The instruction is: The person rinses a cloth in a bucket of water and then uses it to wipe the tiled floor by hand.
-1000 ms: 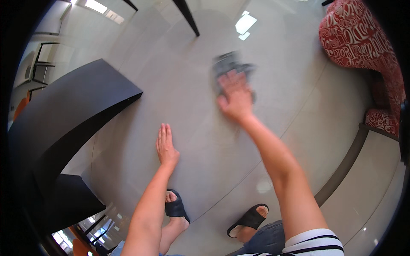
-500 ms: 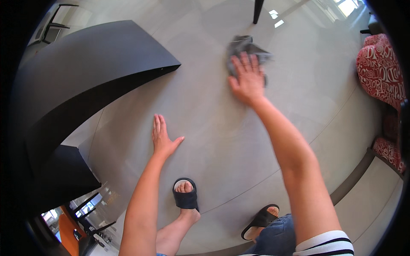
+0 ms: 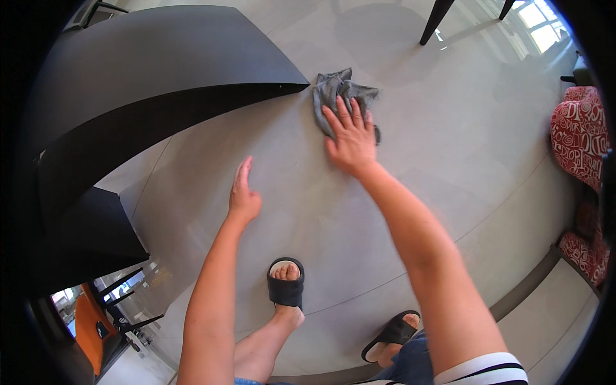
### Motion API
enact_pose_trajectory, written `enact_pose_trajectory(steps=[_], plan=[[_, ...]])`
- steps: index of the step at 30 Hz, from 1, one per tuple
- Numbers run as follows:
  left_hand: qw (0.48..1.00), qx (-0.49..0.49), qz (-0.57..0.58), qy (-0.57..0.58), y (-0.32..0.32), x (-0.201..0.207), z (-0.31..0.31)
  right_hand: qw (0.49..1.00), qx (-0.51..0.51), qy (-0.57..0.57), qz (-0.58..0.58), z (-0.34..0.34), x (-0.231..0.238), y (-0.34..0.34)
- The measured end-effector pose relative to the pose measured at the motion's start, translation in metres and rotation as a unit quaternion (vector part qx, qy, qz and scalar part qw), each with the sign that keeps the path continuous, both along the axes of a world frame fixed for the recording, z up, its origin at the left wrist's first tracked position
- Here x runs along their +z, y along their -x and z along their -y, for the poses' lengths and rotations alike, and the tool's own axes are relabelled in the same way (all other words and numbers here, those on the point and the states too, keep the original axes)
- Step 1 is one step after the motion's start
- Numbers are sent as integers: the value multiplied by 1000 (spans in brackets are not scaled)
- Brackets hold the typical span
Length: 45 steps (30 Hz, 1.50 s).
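A crumpled grey cloth (image 3: 329,96) lies on the glossy floor, just off the pointed corner of the dark grey table top. Flat on its near part rests my right hand (image 3: 353,138), fingers stretched and slightly spread, pressing rather than gripping. My left hand (image 3: 244,196) hovers over the floor to the left and nearer to me, turned edge-on. Its fingers are straight and hold nothing; whether it touches the floor I cannot tell.
The dark table (image 3: 173,54) with its curved edge fills the upper left. Dark furniture legs (image 3: 436,22) stand at the top. A red patterned chair (image 3: 577,122) is at the far right, an orange chair (image 3: 90,327) lower left. My feet wear black slides (image 3: 285,292).
My right hand and the cloth have moved left, toward the table's corner. My left hand has turned from palm-down to edge-on. The view has shifted slightly.
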<state>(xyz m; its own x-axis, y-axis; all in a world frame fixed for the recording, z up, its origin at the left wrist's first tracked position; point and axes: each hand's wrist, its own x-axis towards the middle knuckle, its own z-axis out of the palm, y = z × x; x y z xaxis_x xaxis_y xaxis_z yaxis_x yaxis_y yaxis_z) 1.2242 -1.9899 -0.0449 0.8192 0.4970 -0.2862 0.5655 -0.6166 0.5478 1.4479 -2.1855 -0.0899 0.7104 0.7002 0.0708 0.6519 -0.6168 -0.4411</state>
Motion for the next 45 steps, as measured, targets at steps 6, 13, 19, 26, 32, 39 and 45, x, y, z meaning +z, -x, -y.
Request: enact_pose_trajectory(steps=[6,13,19,26,32,39,45], plan=[[997,37,38,-57,8,10,-5,947,317,19,-53,-9,-9,125],[999,39,9,-12,-15,9,19,980,168,94,-46,142,-3,-34],[1000,-14,14,22,-51,14,66,996,-81,27,-25,148,-7,-5],[981,-177,-52,-59,-61,4,128,866,466,29,-178,212,-10,65],[974,-194,-111,-46,-93,3,179,999,3,38,-34,283,11,-25],[895,-329,-261,-147,-109,17,256,916,372,26,-151,324,2,102],[885,-323,-267,-204,-99,1,257,1000,16,-8,-19,400,-5,-41]])
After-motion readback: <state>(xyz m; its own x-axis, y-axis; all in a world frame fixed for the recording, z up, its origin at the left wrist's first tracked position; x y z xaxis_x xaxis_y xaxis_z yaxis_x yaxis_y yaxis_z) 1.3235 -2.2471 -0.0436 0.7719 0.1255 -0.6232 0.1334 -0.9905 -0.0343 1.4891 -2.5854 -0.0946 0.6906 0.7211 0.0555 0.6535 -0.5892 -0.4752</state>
